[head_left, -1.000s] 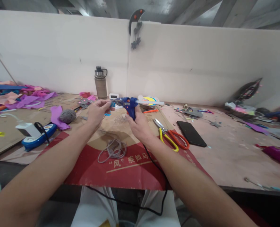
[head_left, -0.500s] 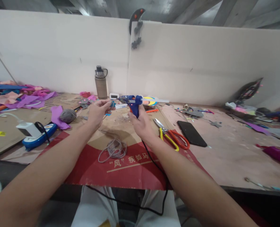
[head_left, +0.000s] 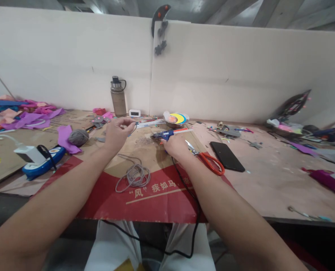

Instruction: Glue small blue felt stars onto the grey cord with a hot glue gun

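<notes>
My left hand [head_left: 118,132] is raised over the cardboard, thumb and fingertips pinched on a small blue piece [head_left: 136,124]; its shape is mostly hidden, and a thin dark strand hangs below it. My right hand [head_left: 177,146] is wrapped round the handle of a blue glue gun [head_left: 167,134]. The gun's nozzle points left, low over a patch of glue scraps on the cardboard, and a clear glue stick [head_left: 182,131] sticks out of its back. Nearer me lies a loose coil of grey cord [head_left: 136,175]. Scissors [head_left: 214,164] with red handles rest beside my right wrist.
A black phone [head_left: 227,156] lies right of the scissors. A bottle [head_left: 118,98], small clock [head_left: 135,113] and bowl [head_left: 173,123] stand at the back. Left are grey yarn [head_left: 78,137] and a blue power strip [head_left: 46,165]. The gun's black cable [head_left: 194,197] hangs over the table edge.
My right hand has lowered the glue gun toward the cardboard, away from the blue piece. My left hand stays raised with its pinch. The view has tilted slightly.
</notes>
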`<state>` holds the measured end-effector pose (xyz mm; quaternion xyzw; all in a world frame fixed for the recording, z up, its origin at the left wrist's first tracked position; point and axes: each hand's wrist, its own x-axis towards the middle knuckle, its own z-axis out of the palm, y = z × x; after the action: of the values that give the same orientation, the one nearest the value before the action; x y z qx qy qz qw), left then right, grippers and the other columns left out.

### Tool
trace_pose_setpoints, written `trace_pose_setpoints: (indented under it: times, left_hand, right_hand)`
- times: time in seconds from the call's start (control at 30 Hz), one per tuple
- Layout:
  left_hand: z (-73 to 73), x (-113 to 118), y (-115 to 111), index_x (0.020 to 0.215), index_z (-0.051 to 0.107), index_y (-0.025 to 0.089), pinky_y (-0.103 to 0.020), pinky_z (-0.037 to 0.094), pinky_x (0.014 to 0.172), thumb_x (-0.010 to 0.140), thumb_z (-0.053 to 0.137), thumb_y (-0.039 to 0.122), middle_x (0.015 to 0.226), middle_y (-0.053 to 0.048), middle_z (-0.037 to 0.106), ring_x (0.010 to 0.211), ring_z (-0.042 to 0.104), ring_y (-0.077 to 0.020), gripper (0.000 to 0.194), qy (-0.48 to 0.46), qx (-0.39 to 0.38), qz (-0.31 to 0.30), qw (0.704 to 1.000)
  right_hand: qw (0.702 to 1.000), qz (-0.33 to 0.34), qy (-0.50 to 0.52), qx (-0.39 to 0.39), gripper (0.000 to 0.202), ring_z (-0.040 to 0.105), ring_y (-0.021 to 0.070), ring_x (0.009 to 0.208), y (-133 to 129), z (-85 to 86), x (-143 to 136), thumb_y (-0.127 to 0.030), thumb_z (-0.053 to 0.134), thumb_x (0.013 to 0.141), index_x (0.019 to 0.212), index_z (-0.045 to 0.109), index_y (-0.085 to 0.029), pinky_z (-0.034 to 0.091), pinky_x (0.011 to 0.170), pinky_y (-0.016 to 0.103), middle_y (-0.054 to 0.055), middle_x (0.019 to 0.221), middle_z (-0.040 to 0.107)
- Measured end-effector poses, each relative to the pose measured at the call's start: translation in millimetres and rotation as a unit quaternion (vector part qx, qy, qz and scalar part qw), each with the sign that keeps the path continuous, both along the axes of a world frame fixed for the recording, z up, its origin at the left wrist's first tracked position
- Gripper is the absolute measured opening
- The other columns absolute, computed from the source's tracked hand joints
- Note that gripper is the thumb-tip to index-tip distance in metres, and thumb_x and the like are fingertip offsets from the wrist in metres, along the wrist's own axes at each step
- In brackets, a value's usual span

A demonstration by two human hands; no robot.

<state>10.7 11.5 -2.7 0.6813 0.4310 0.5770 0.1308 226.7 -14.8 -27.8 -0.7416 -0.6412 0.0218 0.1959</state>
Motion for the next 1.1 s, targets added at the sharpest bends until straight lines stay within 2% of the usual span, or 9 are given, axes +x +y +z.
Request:
trace_pose_setpoints:
  times: [0.07,0.17,0.27,0.37,0.43,0.5,0.57,0.73,1.1]
  left_hand:
    - [1.7,0.0,-2.1,0.077,0.072,0.019,-0.031,0.046,0.072,0.075,0.066,0.024,0.078,-0.003,0.071,0.072,0.06,-0.0157,0.008,0.055,0.079,0.044,0.994]
    - [2.2,1.3,-3.2,0.076,0.072,0.02,-0.036,0.042,0.085,0.075,0.067,0.023,0.079,-0.004,0.071,0.086,0.058,-0.0201,0.006,0.098,0.174,0.074,0.977]
    - [1.6,4.9,-6.6,0.076,0.072,0.02,-0.036,0.041,0.087,0.075,0.067,0.024,0.077,-0.004,0.069,0.088,0.058,-0.0209,0.006,0.112,0.187,0.067,0.974]
    - [2.2,10.1,-14.1,0.077,0.071,0.02,-0.033,0.043,0.082,0.076,0.065,0.023,0.08,-0.002,0.069,0.082,0.059,-0.0182,0.007,0.118,0.148,0.036,0.981]
    - [2.9,13.3,-18.6,0.078,0.071,0.019,-0.029,0.043,0.071,0.075,0.064,0.023,0.075,-0.001,0.068,0.07,0.057,-0.0147,0.008,0.101,0.099,0.024,0.99]
    - [3.1,15.6,-20.8,0.078,0.07,0.018,-0.026,0.041,0.059,0.075,0.064,0.026,0.069,0.0,0.066,0.058,0.052,-0.0116,0.01,0.071,0.048,0.016,0.996]
    - [2.5,16.9,-20.2,0.077,0.07,0.017,-0.025,0.038,0.054,0.075,0.064,0.029,0.067,0.0,0.065,0.054,0.048,-0.01,0.013,0.036,0.005,0.0,0.999]
    - [-0.1,18.1,-15.9,0.077,0.068,0.017,-0.025,0.041,0.057,0.075,0.065,0.032,0.069,-0.001,0.065,0.058,0.052,-0.0104,0.016,-0.021,-0.043,-0.05,0.998]
    - [0.0,21.6,-17.4,0.076,0.066,0.017,-0.025,0.041,0.058,0.073,0.064,0.03,0.069,-0.001,0.063,0.06,0.053,-0.0113,0.014,-0.028,-0.06,-0.091,0.994]
  right_hand:
    - [0.998,-0.016,-0.015,0.061,0.04,0.056,0.0372,0.108,-5.5,6.2,-2.4,-0.042,0.05,0.085,0.09,0.066,-0.006,0.04,0.09,0.047,0.03,0.108,0.061]
    - [0.973,0.068,0.174,0.137,0.027,0.06,0.0246,0.092,-10.7,14.2,-20.0,-0.04,0.047,0.087,0.079,0.058,-0.016,0.043,0.085,0.039,0.015,0.091,0.065]
    - [0.855,0.178,0.466,0.144,0.021,0.059,0.0156,0.083,-12.2,14.9,-47.4,-0.038,0.056,0.079,0.086,0.048,-0.021,0.045,0.079,0.031,0.004,0.089,0.062]
    - [0.713,0.24,0.653,0.091,0.036,0.06,0.0118,0.079,-14.0,11.5,-68.3,-0.03,0.066,0.07,0.094,0.04,-0.023,0.046,0.077,0.029,-0.001,0.089,0.06]
    - [0.671,0.247,0.696,0.064,0.039,0.057,0.0098,0.067,-16.1,10.2,-73.2,-0.026,0.066,0.069,0.094,0.036,-0.025,0.047,0.07,0.028,-0.006,0.079,0.057]
    - [0.689,0.23,0.684,0.066,0.036,0.048,0.0082,0.055,-18.0,10.3,-71.8,-0.026,0.064,0.071,0.093,0.036,-0.025,0.044,0.059,0.026,-0.009,0.068,0.05]
    - [0.742,0.211,0.628,0.101,0.031,0.04,0.0079,0.051,-19.2,11.7,-67.3,-0.027,0.063,0.073,0.092,0.039,-0.025,0.038,0.052,0.023,-0.01,0.063,0.043]
    - [0.843,0.201,0.455,0.204,0.007,0.035,0.0083,0.054,-21.8,18.1,-58.5,-0.023,0.059,0.078,0.08,0.053,-0.021,0.029,0.053,0.024,-0.007,0.058,0.036]
    - [0.865,0.164,0.424,0.213,0.011,0.032,0.0094,0.055,-25.2,23.3,-56.6,-0.031,0.063,0.076,0.075,0.062,-0.02,0.027,0.054,0.025,-0.006,0.056,0.039]
